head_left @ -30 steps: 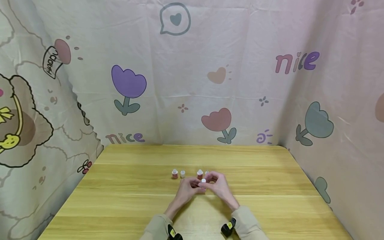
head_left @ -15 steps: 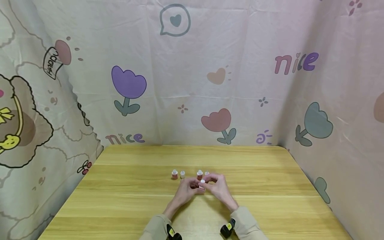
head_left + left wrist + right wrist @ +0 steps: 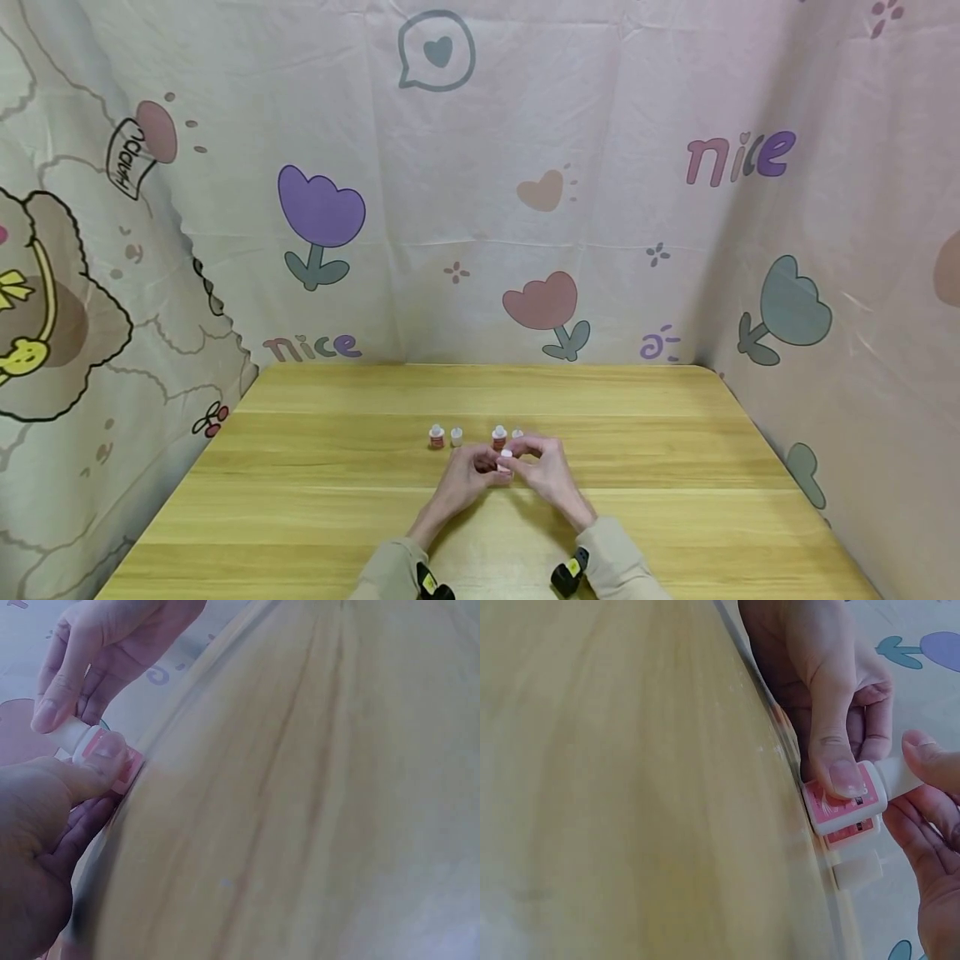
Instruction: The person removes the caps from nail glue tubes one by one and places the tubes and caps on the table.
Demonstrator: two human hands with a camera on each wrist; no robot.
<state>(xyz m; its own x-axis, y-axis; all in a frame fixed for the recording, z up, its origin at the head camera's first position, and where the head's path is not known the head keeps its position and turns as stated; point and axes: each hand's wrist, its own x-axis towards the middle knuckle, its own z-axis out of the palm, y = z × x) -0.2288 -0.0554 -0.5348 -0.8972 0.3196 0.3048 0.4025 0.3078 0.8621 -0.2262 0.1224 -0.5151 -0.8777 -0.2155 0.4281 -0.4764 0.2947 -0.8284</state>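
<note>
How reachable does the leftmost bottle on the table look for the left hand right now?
Probably yes, after letting go: the left hand grips a pink-labelled bottle. The leftmost bottle stands just ahead, with what looks like bare tabletop between; a white cap sits to its right.

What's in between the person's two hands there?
A small pink-labelled bottle with a white top; the left hand grips the bottle's body and the right hand pinches the top. Both wrist views show this.
</note>
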